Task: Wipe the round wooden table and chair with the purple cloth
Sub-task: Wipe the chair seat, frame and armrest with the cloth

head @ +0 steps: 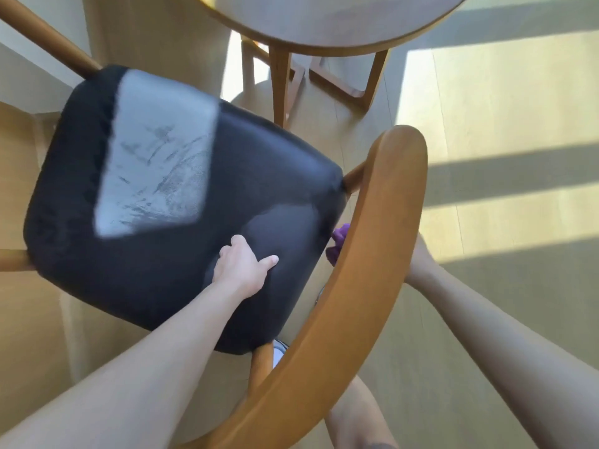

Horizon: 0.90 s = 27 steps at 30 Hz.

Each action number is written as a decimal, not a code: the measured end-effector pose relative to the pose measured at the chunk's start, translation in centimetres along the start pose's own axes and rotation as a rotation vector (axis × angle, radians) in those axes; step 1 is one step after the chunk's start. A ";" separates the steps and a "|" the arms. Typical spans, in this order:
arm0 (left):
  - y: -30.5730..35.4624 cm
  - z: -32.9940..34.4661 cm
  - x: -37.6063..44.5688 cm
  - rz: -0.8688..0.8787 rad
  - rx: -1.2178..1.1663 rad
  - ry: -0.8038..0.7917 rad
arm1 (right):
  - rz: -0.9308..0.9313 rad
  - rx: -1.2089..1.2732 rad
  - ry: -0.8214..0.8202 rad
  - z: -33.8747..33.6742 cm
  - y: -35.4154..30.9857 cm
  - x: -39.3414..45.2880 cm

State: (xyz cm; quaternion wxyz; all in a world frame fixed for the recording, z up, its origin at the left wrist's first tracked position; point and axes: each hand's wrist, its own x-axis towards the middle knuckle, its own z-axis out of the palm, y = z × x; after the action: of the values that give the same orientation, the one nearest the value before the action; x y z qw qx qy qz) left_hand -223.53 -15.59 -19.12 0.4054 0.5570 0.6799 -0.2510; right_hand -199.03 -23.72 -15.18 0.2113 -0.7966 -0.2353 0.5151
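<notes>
With the left hand (241, 267) flat on the seat (181, 222) and the right hand (421, 257), grip unseen, behind the backrest (382, 241) by the cloth (338, 243), the chair could tip.

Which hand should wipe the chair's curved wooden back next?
Probably the right hand. It reaches behind the curved backrest, where the purple cloth peeks out, though its fingers are hidden. The left hand rests on the black seat with no cloth.

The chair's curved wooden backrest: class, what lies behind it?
A bit of purple cloth shows past the backrest. The right hand reaches behind it; its fingers are hidden.
</notes>
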 end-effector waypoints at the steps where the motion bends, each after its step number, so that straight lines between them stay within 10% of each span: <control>1: 0.0 0.0 0.1 -0.001 0.011 -0.004 | -0.004 0.000 0.075 -1.2 -0.2 -0.6; 10: -2.6 -1.5 -0.3 0.097 -0.255 -0.083 | -0.435 0.341 0.421 -7.0 -12.8 -12.7; 15: -4.4 -3.7 0.1 0.220 -0.235 -0.005 | -0.657 -0.085 0.522 1.5 -19.1 -10.8; 22: -8.5 -9.0 4.6 0.641 0.456 0.120 | 0.160 -0.203 0.489 16.2 -14.2 2.6; 27: -8.9 -10.7 7.3 0.830 0.599 -0.064 | 0.033 -0.609 0.534 23.4 -8.0 -0.2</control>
State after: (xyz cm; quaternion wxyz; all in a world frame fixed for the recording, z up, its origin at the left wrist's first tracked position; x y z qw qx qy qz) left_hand -235.35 -5.36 -20.34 0.3143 0.8637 0.2871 -0.2698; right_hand -221.86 -15.25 -19.27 0.0111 -0.9323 -0.3013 0.2000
